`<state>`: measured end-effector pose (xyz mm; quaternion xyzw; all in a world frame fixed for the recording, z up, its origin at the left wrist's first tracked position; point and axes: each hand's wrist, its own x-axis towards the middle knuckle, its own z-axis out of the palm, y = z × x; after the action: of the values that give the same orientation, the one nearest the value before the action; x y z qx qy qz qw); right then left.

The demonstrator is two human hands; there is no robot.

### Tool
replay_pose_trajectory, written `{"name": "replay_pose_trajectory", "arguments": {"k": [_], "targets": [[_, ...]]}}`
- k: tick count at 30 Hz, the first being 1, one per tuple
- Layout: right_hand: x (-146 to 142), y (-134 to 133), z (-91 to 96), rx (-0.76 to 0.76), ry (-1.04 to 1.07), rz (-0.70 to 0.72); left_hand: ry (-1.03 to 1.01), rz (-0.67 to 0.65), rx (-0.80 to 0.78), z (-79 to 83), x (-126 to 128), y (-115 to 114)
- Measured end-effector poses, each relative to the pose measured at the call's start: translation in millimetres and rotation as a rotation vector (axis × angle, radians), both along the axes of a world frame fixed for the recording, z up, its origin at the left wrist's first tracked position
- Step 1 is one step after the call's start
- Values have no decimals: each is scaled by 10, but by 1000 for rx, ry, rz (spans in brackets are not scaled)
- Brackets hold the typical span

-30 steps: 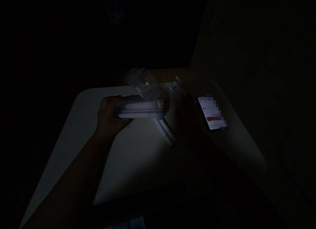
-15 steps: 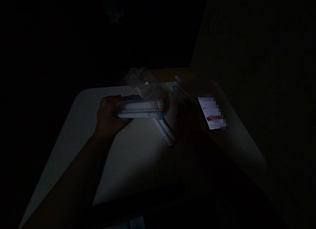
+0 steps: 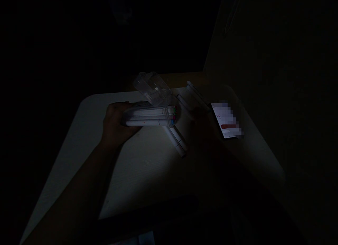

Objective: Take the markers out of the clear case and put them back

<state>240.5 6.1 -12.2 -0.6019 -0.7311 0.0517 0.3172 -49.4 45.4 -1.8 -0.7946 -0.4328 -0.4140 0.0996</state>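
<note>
My left hand (image 3: pixel 113 123) is closed round a clear plastic case packed with white markers (image 3: pixel 148 117), lying on its side with coloured ends toward the right. The case's transparent lid (image 3: pixel 153 88) stands open behind it. My right hand (image 3: pixel 202 125) is deep in shadow. From its fingertips a white marker (image 3: pixel 184 102) points up and left, its lower end hidden at the fingers, which look closed on it. Just beyond that hand lie more white markers (image 3: pixel 196 93). Two markers (image 3: pixel 175 141) rest slantwise by the case's right end, partly beneath it.
A lit phone (image 3: pixel 225 121) lies on the pale table (image 3: pixel 137 181), right of my right hand. Behind the table's far edge stands a large dark panel (image 3: pixel 158 33). A dark object (image 3: pixel 148 213) crosses the near edge. The room is very dim.
One marker near my right hand has shifted left, apart from the others, and my right hand has moved slightly with it. My left hand and the case have stayed put.
</note>
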Motion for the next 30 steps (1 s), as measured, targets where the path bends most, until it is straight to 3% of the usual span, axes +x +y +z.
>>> {"name": "replay_pose_trajectory", "arguments": {"k": [12, 22, 26, 30], "targets": [[-19, -58, 191, -76, -148, -257, 6, -19, 12, -28, -27, 28], [18, -108, 367, -122, -233, -308, -8, -42, 50, -39, -27, 49], [96, -119, 407, -49, -250, -325, -10, -37, 47, -45, -29, 47], [133, -118, 407, 121, -49, -299, -13, -32, 47, -33, -19, 35]]}}
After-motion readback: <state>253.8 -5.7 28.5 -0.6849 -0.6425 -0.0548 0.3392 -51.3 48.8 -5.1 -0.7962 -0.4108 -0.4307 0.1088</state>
